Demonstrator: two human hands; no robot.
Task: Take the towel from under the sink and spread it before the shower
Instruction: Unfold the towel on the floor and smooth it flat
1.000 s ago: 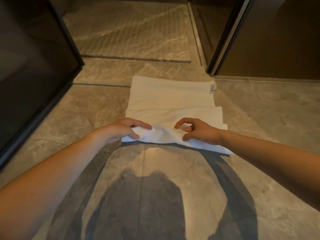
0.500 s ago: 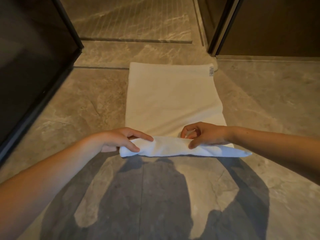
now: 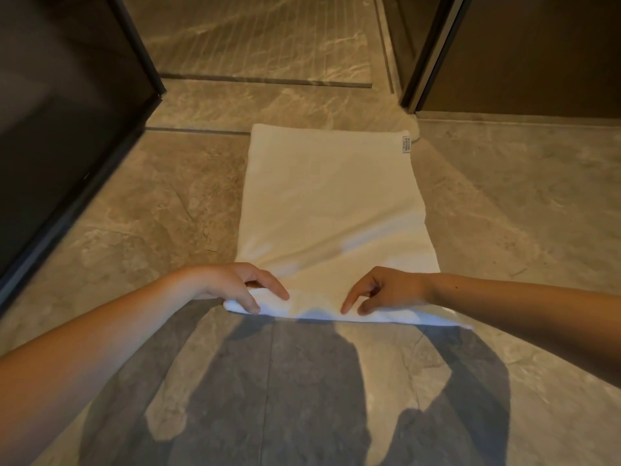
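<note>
I see left hand (image 3: 235, 287) with fingers curled over towel (image 3: 336, 213) at its near corner, gripping bunched edge. Towel lies flat on floor (image 3: 168, 213), stretching away beyond both hands. Right hand (image 3: 386, 289): bent fingertips on near edge, can't tell if pinching.

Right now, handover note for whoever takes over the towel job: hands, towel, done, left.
Left hand: pinches the near-left corner of the white towel.
Right hand: bent fingertips on the towel's near edge; can't tell if it grips.
Towel: lies lengthwise on the marble floor. Its far edge, with the label, is close to the grooved shower floor.
Done: towel is out and most of it lies flat before the shower.
Left: the near end is bunched in a fold. Pull it flat, smooth it and let go.
</note>
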